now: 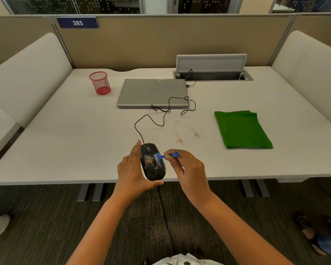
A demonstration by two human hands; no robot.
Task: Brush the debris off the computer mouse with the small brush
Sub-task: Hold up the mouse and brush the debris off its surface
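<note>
A black mouse (pixel 152 162) sat at the near edge of the white desk (pixel 65 150), its cable (pixel 157 119) looping back toward a closed grey laptop (pixel 152 92). The left hand (pixel 135 173) cupped the mouse from its left side, fingers flat along it and thumb curled under the rear end. The right hand (pixel 187 169) pinched the handle of a small blue brush (pixel 165 155) between thumb and fingers, the bristle end resting on the mouse's right upper side. Tan debris (pixel 150 163) speckled the mouse's back; more crumbs (pixel 187 133) lay scattered on the desk beyond it. A folded green cloth (pixel 241 130) lay to the right, a red mesh cup (pixel 100 83) at the far left. Whether the bristles pressed down was hard to tell.
</note>
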